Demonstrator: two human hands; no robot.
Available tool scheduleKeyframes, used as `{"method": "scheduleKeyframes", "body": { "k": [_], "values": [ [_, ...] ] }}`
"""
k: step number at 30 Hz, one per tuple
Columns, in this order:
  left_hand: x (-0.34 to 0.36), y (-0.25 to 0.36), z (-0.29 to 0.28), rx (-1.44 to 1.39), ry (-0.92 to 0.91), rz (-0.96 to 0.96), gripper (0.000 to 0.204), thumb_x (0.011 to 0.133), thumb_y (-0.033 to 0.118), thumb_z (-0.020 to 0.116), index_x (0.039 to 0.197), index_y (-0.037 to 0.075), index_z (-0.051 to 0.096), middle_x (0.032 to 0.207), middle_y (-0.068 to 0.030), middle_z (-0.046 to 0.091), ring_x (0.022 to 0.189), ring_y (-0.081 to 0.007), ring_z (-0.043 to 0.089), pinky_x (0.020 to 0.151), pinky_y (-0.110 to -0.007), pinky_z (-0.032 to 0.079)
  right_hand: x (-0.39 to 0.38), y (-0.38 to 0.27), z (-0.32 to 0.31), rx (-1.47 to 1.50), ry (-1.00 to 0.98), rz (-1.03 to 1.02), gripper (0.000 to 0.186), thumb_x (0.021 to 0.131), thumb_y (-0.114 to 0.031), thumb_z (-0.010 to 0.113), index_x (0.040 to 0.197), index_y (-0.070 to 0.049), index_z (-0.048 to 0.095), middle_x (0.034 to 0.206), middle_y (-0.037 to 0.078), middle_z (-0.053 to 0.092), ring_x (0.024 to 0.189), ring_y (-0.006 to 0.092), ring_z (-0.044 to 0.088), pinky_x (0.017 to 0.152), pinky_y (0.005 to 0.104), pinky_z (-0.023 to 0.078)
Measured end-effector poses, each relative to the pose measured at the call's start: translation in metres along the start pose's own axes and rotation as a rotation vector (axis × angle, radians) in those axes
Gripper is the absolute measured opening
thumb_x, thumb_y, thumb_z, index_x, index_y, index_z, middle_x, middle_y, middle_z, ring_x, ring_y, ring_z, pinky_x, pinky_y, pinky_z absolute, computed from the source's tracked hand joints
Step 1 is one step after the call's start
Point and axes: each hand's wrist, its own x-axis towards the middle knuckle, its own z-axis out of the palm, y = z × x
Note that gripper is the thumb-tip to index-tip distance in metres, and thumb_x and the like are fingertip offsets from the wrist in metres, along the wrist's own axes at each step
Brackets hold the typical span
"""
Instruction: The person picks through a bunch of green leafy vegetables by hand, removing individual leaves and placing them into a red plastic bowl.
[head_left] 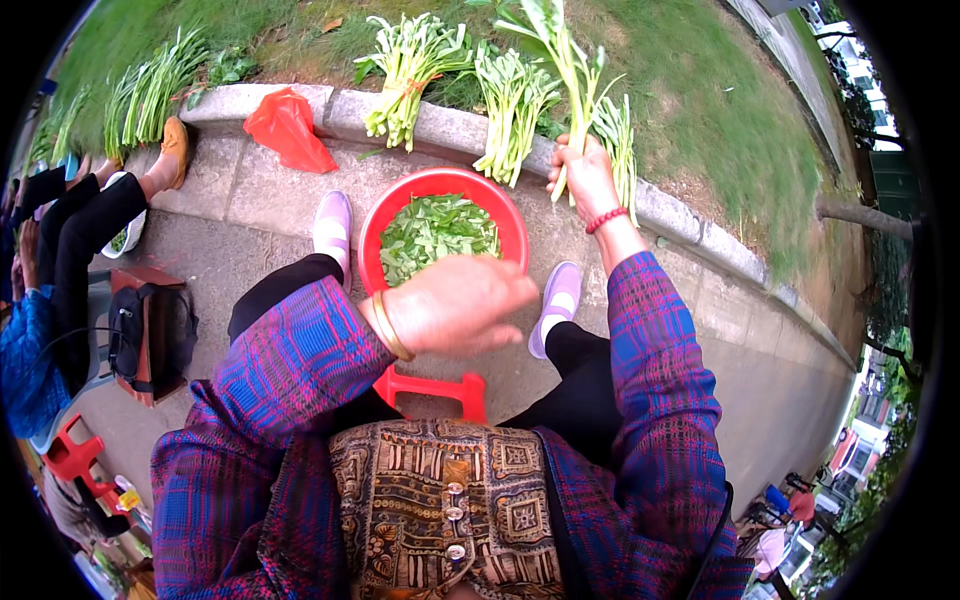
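My right hand (pixel 585 172), with a red bead bracelet at the wrist, is closed around the lower stem of a pale green leafy vegetable stalk (pixel 570 75). The stalk stands up above the kerb, beside a bunch of greens (pixel 618 150) lying there. Over the near rim of a red basin (pixel 514 222) my left hand (pixel 460 305) is slightly blurred, its fingers stretched to the right and the thumb apart. Nothing shows in it, though its palm is hidden. Torn or cut green leaves (pixel 440 235) fill much of the basin, which stands between my feet.
Tied bunches of greens (pixel 405 90) and loose ones (pixel 508 110) lean on the stone kerb (pixel 455 125), by grass. A red plastic bag (pixel 290 130) lies left of them. Below me is a red stool (pixel 440 390). Seated people and a black bag (pixel 150 335) are at left.
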Motion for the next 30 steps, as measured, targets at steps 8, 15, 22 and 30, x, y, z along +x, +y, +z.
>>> {"method": "scheduleKeyframes", "body": {
  "k": [8, 15, 22, 30],
  "values": [
    [-0.008, 0.002, -0.015, 0.011, -0.216, -0.054, 0.038, 0.074, 0.028, 0.071, 0.101, 0.005, 0.057, 0.09, -0.0104, 0.058, 0.087, -0.028, 0.061, 0.075, -0.038, 0.049, 0.105, 0.083, 0.034, -0.912, 0.26, 0.109, 0.042, 0.08, -0.024, 0.061, 0.113, 0.0, 0.052, 0.107, 0.026, 0.063, 0.102, 0.0387, 0.061, 0.089, 0.0466, 0.047],
    [-0.003, -0.003, -0.025, 0.037, -0.221, -0.086, 0.035, 0.076, 0.031, 0.068, 0.097, 0.006, 0.058, 0.088, -0.0086, 0.058, 0.084, -0.0251, 0.061, 0.074, -0.036, 0.049, 0.098, 0.116, 0.049, -0.825, 0.244, 0.116, 0.054, 0.079, -0.037, 0.063, 0.119, -0.003, 0.051, 0.108, 0.022, 0.064, 0.102, 0.0377, 0.061, 0.089, 0.0452, 0.048],
    [0.0, -0.001, -0.025, 0.055, -0.211, -0.045, 0.034, 0.075, 0.031, 0.068, 0.095, 0.006, 0.058, 0.085, -0.0082, 0.057, 0.084, -0.0246, 0.061, 0.073, -0.035, 0.05, 0.122, 0.158, 0.013, -0.617, 0.34, 0.007, 0.04, 0.089, -0.03, 0.054, 0.112, 0.002, 0.062, 0.087, 0.015, 0.068, 0.058, 0.0209, 0.065, 0.047, 0.0329, 0.051],
    [-0.008, 0.002, -0.024, 0.003, -0.264, -0.109, 0.044, 0.075, 0.028, 0.07, 0.108, 0.005, 0.054, 0.093, -0.011, 0.057, 0.084, -0.0291, 0.059, 0.073, -0.04, 0.048, 0.103, 0.14, 0.024, -0.264, 0.201, 0.268, 0.035, 0.092, -0.03, 0.049, 0.107, -0.002, 0.064, 0.09, 0.008, 0.068, 0.066, 0.0177, 0.067, 0.046, 0.0289, 0.051]
  ]
}}
